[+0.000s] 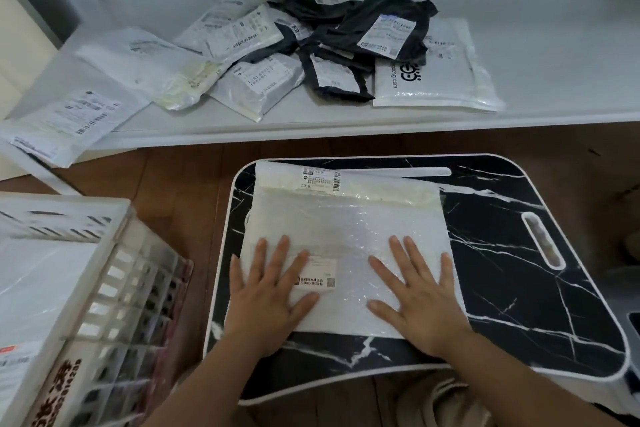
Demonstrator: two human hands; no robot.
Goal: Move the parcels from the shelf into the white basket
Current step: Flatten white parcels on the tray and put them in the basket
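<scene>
Bare wooden floor (180,184) leaves a gap between the marble surface (519,288) and the white basket (114,274) at nine o'clock, while at twelve o'clock heaped parcels (311,55) crowd the shelf (554,62), its right end bare.

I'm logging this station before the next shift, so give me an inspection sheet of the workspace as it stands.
Surface: black marble-pattern lap tray over a wooden floor.
Job's things: white bubble mailer lies flat on the tray; a pile of grey, white and black parcels remains on the white shelf; white basket at left, already holding flat white packages.
Clutter: one parcel overhangs the shelf's left front edge.
Hands: left hand and right hand both press flat on the mailer, fingers spread.
Cables: nothing seen.
Surroundings: pale wall behind the shelf.
</scene>
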